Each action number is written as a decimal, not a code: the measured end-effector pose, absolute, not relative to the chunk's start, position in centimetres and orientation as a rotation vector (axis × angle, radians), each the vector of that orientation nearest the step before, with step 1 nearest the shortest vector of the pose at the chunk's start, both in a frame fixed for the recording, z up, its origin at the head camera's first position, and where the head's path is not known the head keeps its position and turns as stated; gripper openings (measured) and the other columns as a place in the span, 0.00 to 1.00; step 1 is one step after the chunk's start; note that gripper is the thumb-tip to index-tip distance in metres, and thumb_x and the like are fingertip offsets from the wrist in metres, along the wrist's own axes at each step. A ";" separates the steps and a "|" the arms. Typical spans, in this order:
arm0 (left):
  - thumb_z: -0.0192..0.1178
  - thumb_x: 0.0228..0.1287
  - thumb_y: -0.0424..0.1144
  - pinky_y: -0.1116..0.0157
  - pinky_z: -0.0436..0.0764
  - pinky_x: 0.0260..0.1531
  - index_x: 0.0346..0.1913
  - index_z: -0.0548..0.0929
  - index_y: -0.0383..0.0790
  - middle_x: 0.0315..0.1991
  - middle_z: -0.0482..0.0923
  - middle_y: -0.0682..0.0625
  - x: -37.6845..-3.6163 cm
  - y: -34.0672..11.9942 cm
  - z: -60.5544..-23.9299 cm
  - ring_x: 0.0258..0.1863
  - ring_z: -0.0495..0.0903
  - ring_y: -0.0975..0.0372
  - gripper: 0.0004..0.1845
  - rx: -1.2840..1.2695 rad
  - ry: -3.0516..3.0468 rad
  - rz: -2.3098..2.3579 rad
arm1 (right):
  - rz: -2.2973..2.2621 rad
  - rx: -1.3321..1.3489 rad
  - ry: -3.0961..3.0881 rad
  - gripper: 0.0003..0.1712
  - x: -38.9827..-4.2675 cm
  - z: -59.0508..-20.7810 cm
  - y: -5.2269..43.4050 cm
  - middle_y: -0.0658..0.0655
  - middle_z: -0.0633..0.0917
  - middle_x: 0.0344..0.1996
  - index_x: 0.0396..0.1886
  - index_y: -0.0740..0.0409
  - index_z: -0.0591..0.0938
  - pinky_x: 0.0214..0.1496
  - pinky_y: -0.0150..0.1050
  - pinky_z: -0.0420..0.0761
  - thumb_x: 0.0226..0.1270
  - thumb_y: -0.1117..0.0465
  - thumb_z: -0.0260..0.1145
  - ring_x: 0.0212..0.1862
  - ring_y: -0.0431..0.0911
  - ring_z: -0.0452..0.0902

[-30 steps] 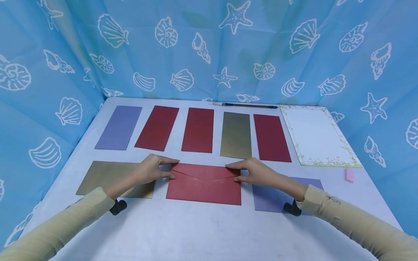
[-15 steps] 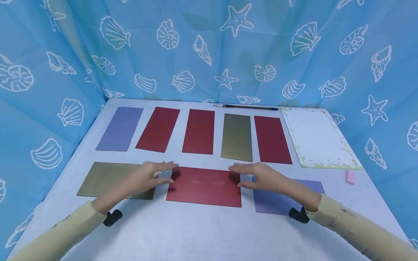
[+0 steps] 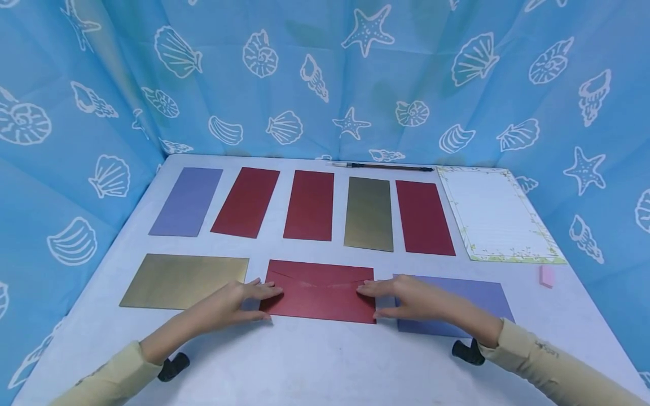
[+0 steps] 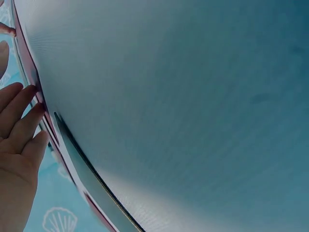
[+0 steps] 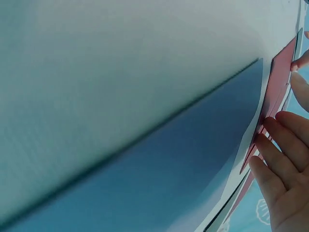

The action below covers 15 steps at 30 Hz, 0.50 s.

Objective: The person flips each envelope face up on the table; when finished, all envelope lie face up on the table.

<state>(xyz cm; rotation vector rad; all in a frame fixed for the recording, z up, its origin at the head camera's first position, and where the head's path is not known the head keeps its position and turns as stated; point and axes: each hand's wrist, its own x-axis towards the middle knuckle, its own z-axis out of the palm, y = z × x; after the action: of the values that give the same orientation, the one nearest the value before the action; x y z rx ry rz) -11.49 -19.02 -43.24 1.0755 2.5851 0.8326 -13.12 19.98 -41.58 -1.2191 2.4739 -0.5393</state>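
In the head view a red envelope lies flat in the middle of the near row, its flap side facing up. My left hand has its fingertips at the envelope's left end, and its thumb is by the near left corner. At the opposite end my right hand lies likewise, with fairly straight fingers on the red paper. Both wrist views show the left hand and right hand with extended fingers at the red edge. Under the right forearm is a purple envelope; left of the red one lies a gold envelope.
Behind, a row holds a purple envelope, red envelopes and a gold one. A brush pen lies along the back. Bordered paper and a pink eraser lie right on the white table.
Both hands have let go of the red envelope's far corners, spread their fingers and come nearer, onto its ends. The envelope's flap, a little raised one second ago, lies flatter now.
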 end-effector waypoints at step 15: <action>0.71 0.55 0.47 0.63 0.76 0.52 0.63 0.77 0.41 0.58 0.77 0.49 -11.4 -18.9 -42.9 0.60 0.74 0.58 0.32 1.066 2.587 0.750 | -0.509 -1.221 2.489 0.31 -12.8 -41.5 19.9 0.54 0.78 0.60 0.65 0.58 0.75 0.58 0.59 0.72 0.61 0.58 0.71 0.64 0.49 0.71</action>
<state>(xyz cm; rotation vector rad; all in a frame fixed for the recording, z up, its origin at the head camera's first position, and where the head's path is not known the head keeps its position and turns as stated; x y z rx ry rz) -11.43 -18.90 -42.95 1.0657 2.5870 0.7502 -12.81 19.85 -41.55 -1.2213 2.4890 -0.5094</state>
